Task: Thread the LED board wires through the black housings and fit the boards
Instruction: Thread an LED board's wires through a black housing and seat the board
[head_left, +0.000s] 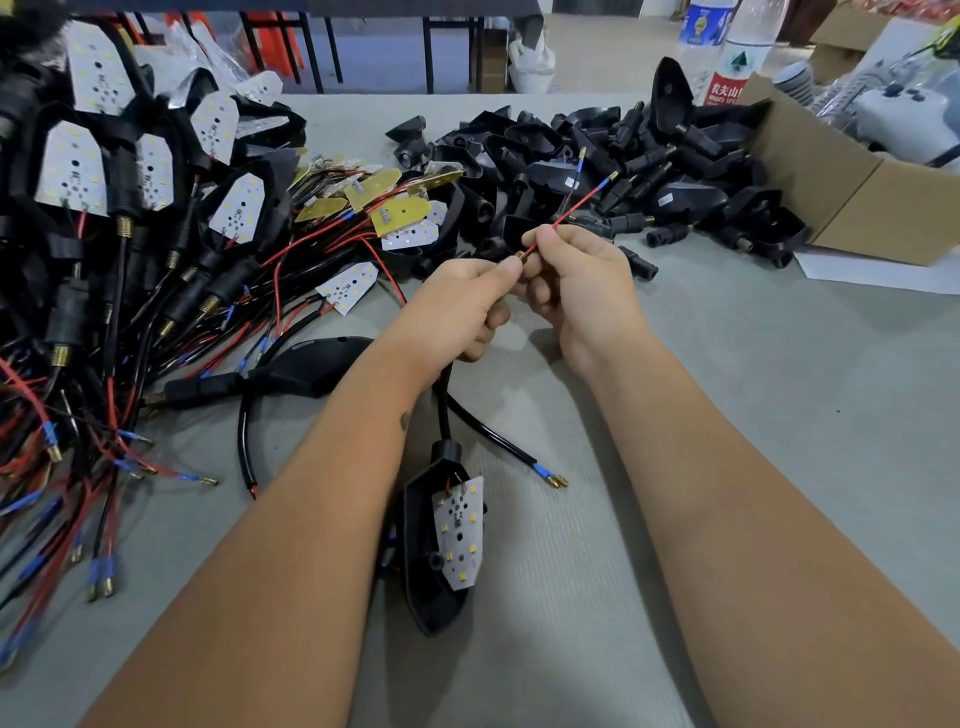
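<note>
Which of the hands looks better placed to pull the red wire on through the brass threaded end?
Probably the right hand: it pinches the red wire just beyond the brass threaded end, on the free side. The left hand grips the stem at that end, steadying it.

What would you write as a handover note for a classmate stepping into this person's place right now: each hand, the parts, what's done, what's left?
Left hand grips the threaded stem end. Right hand pinches the red wire coming out of it. The housing hangs below the hands with the LED board partly seated. Finished units are piled far left, loose boards centre, empty housings ahead.
Done: wires threaded. Left: pull the wires through, seat the board.
</note>
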